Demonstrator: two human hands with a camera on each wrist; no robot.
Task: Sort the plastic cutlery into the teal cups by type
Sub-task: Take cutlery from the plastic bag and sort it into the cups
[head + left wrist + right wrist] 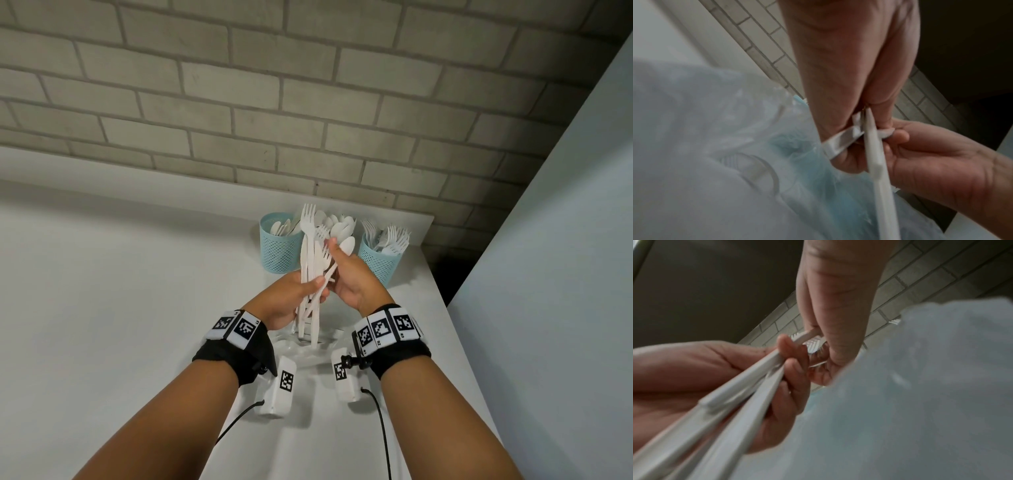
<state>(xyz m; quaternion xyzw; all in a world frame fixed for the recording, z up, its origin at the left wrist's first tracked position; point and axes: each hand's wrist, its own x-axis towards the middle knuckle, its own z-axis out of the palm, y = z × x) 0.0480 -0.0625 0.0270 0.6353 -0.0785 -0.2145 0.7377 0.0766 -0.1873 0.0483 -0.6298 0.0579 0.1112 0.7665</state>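
Near the middle of the head view the left hand [291, 294] had its grip curled round a bundle of white plastic cutlery [310, 274], held nearly upright with a fork's tines topmost and the handle ends pointing down toward a clear plastic wrapper [308, 349] on the counter [120, 291]. The right hand [349, 277] met it from the right side, its fingers pinching pieces in the upper part of the same bundle; which piece it had hold of I could not tell. Behind the hands, toward the upper centre of the frame, stood a left teal cup [279, 245] with white pieces in it, and a right teal cup [382, 257] bristling with forks, the two well apart; a cluster of spoons [337, 228] showed between them, but whatever held them was hidden by the hands. The right cup stood close to the counter's right edge, and both stood near the back edge under the brick wall [274, 85]. A pale panel [565, 274] closed in the right side of the frame. To the left the counter ran wide and bare. The wrist views were blurred, showing the handles [731, 402] crossing in the left hand's fingers.
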